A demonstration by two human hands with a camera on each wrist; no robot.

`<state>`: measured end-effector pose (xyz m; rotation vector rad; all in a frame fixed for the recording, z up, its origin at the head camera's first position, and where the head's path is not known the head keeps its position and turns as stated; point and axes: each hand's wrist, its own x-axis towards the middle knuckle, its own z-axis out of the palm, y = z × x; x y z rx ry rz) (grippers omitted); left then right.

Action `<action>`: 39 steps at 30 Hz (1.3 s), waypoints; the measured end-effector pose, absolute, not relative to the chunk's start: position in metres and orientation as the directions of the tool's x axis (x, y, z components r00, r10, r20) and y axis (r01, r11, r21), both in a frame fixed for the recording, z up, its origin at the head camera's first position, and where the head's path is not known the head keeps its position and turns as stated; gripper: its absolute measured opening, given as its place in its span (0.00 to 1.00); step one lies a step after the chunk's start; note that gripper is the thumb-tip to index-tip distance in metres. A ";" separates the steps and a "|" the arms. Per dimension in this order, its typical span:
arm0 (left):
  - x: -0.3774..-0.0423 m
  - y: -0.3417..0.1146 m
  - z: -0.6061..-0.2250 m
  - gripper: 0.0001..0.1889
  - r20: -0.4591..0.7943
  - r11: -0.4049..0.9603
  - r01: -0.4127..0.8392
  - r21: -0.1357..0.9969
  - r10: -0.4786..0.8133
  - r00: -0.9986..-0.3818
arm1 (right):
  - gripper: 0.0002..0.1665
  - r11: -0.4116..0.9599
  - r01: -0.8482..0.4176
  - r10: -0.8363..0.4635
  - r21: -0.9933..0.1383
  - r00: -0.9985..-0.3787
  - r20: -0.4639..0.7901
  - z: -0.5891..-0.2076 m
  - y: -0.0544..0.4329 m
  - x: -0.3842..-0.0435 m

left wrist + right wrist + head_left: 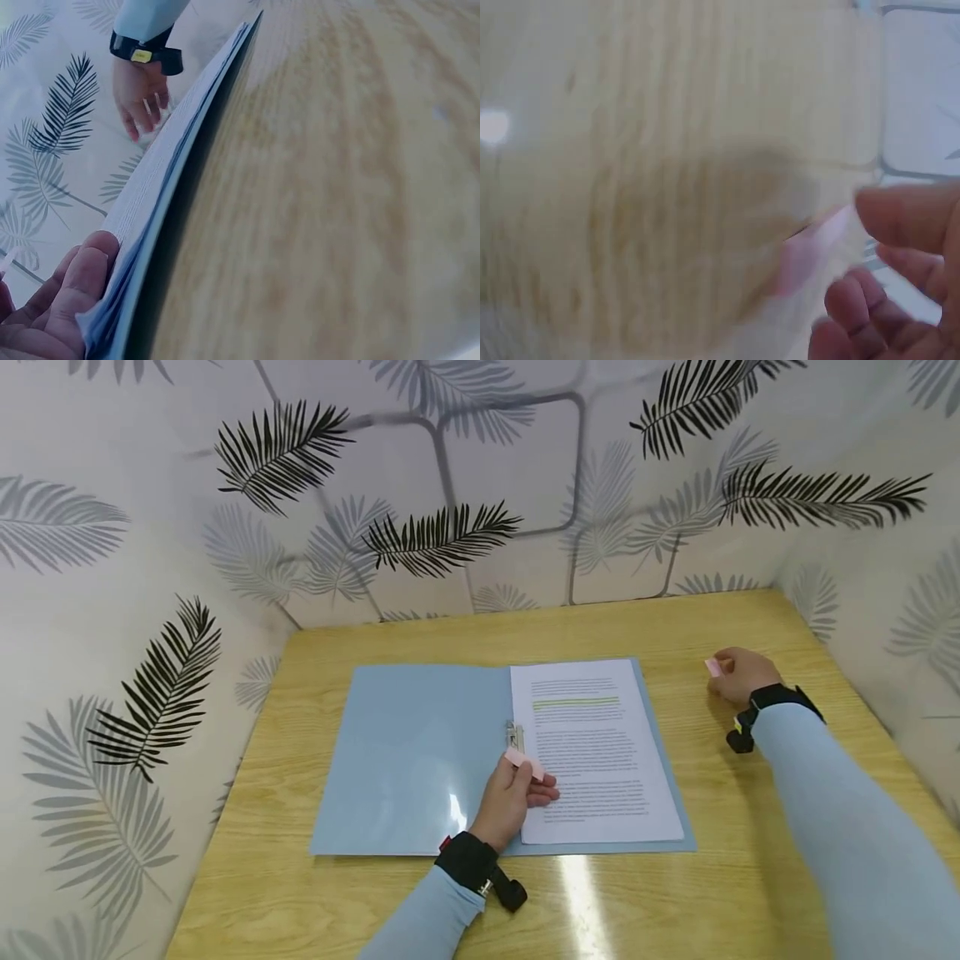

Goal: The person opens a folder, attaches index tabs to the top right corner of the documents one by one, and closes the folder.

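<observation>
My left hand point(508, 800) pinches a pink sticky note point(525, 763) between thumb and fingers, over the lower left part of the printed sheets point(592, 752). Those sheets lie in the right half of an open light-blue folder point(420, 735), whose metal clip point(514, 736) shows at the sheets' left edge. Off to the right of the folder, my right hand point(742, 675) has a second pink slip point(713, 667) at its fingertips, low over the table. The right wrist view shows this pink slip point(814, 251) tilted, one end at a fingertip.
The wooden table point(255, 877) reaches back to a wall covering point(510, 468) with a leaf pattern, which also rises at both sides. A yellow-green highlighted line point(576, 702) crosses the upper part of the top sheet. Dark bands sit on both wrists.
</observation>
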<state>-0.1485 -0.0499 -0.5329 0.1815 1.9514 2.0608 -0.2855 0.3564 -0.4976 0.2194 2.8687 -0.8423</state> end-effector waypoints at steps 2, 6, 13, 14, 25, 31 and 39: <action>-0.149 -0.048 -0.533 0.15 -0.117 -0.036 -0.135 0.990 0.305 -0.945 | 0.36 0.793 0.202 0.140 -0.575 -0.979 -0.151 -0.485 0.351 -0.276; -0.150 -0.046 -0.532 0.15 -0.118 -0.060 -0.141 0.988 0.291 -0.949 | 0.37 0.677 0.184 0.205 -0.713 -0.977 -0.058 -0.459 0.335 -0.253; -0.144 -0.042 -0.518 0.14 0.043 0.072 0.063 0.995 0.253 -0.967 | 0.28 0.603 -0.010 0.037 -0.797 -0.998 0.041 -0.435 0.294 -0.195; -0.141 -0.041 -0.514 0.12 0.106 0.116 0.141 0.983 0.261 -0.959 | 0.26 0.595 -0.046 -0.019 -0.803 -0.999 0.043 -0.433 0.284 -0.186; -0.121 -0.016 -0.487 0.05 0.597 0.482 0.774 0.410 0.500 -0.628 | 0.05 0.488 -0.361 -0.338 -0.795 -0.918 0.209 -0.434 0.167 -0.121; -0.119 -0.014 -0.487 0.07 0.600 0.494 0.784 0.377 0.514 -0.613 | 0.09 0.502 -0.323 -0.292 -0.802 -0.936 0.194 -0.441 0.149 -0.112; -0.118 -0.020 -0.485 0.08 0.610 0.532 0.766 0.361 0.486 -0.625 | 0.13 0.439 -0.198 -0.305 -0.877 -0.950 0.062 -0.438 0.148 -0.109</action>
